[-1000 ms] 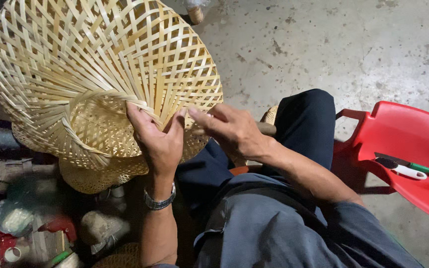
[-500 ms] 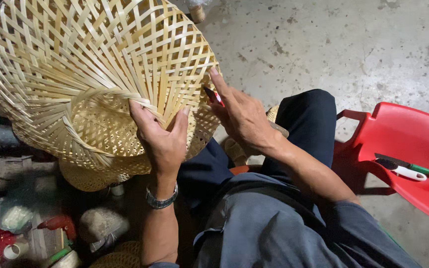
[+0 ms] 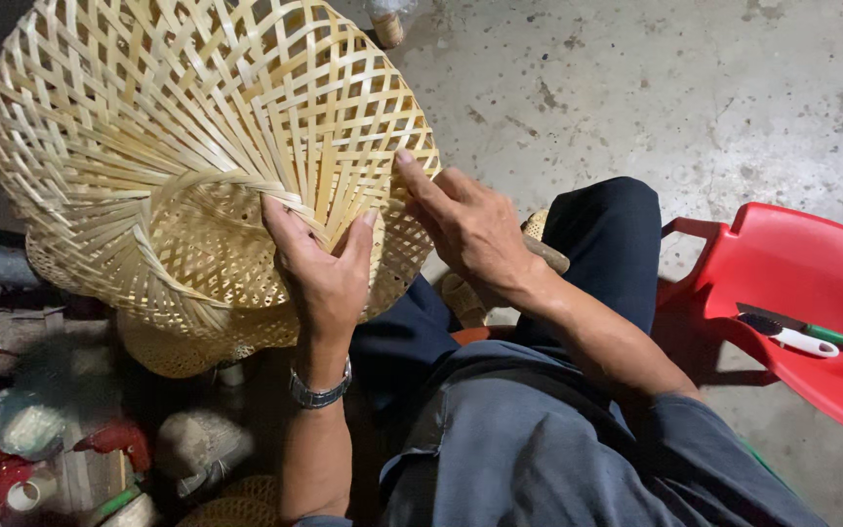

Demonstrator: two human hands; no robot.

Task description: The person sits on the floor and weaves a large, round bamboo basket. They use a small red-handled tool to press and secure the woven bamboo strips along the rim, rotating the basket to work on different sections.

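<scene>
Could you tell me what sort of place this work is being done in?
Probably an informal craft workshop: bare concrete floor, a half-woven bamboo hat in both hands, a red plastic chair holding tools, and clutter alongside.

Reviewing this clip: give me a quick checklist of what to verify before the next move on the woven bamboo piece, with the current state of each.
1. Left hand gripping the woven bamboo piece at its inner ring: ok.
2. Right hand fingers on the open-weave edge: ok.
3. Loose strip pinched by right fingers: cannot tell.
4. Weave facing the camera, unobstructed: ok.
5. Knife on the red chair, away from both hands: ok.
</scene>
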